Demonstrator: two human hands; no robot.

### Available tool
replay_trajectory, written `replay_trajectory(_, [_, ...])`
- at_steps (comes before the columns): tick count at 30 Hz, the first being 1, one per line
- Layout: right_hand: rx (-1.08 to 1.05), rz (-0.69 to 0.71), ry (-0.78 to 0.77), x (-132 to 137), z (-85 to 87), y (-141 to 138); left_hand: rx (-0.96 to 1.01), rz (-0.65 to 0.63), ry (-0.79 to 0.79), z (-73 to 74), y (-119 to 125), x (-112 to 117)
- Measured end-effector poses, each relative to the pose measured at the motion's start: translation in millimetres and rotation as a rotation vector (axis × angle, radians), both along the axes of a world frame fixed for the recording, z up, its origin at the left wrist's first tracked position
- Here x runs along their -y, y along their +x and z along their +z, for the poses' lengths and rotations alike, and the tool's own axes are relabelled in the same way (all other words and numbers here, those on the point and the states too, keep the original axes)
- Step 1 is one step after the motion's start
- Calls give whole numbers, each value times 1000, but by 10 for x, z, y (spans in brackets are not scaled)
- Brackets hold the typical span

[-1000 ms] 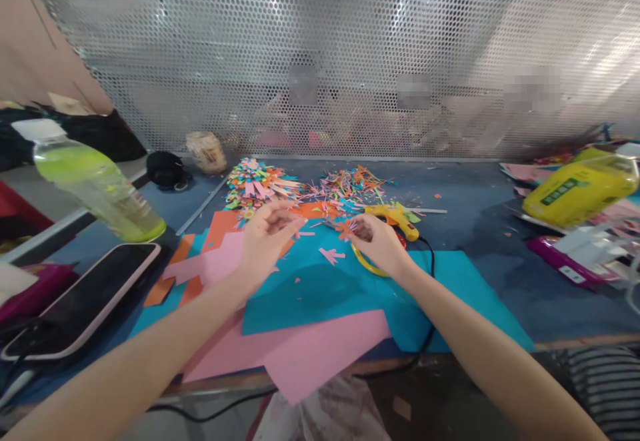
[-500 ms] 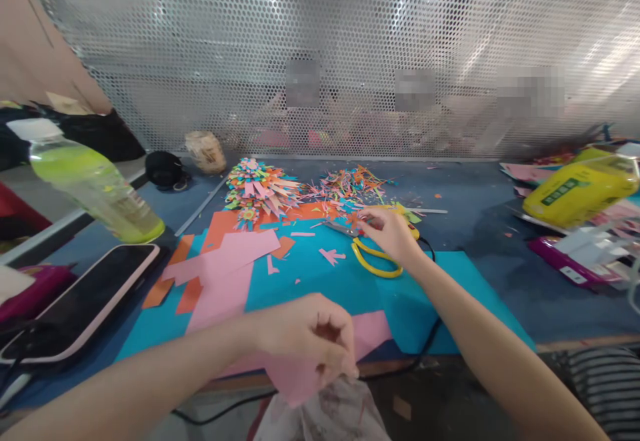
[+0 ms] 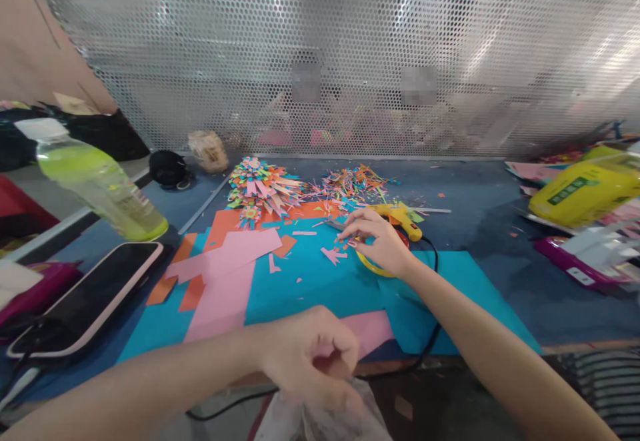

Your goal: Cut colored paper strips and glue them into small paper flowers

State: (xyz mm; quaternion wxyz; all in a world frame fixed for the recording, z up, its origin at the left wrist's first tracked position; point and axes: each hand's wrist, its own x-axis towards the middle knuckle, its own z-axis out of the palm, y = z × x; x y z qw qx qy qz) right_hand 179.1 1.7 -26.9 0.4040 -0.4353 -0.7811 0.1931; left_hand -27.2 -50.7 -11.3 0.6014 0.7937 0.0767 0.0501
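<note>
My right hand [image 3: 377,239] hovers over the yellow-handled scissors [image 3: 369,266], fingers loosely spread, covering part of their handles. The scissor blades point left over blue paper [image 3: 295,287]. Just behind this hand lies a yellow glue gun [image 3: 406,219] with a black cord. Low in the view, near the table's front edge, my left hand [image 3: 313,354] is closed, thumb and fingers curled together; whatever it holds, if anything, is hidden. A small cut pink piece [image 3: 333,255] rests left of my right hand. Farther back stands a pom-pom-like bundle of multicoloured paper strips [image 3: 263,187].
Pink sheets [image 3: 225,294] and orange pieces [image 3: 189,293] cover the left of the worktop. A heap of thin paper shreds [image 3: 355,181] lies behind. To the left are a phone [image 3: 90,294] and a green drink bottle [image 3: 107,187]; a yellow pack [image 3: 583,191] sits right.
My right hand has moved slightly left and down, its fingers spreading. The glue gun shows more. My left hand has lowered a little, and the pink paper below it is out of sight.
</note>
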Motion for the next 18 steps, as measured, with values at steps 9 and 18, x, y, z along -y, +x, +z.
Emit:
replay_trajectory(9, [32,43,3,38,5,-21,-128,295,194,-44,3,-177])
replay_trajectory(18, [103,0,1,-37,-100,-8,-36,860,771,-269,-16,-755])
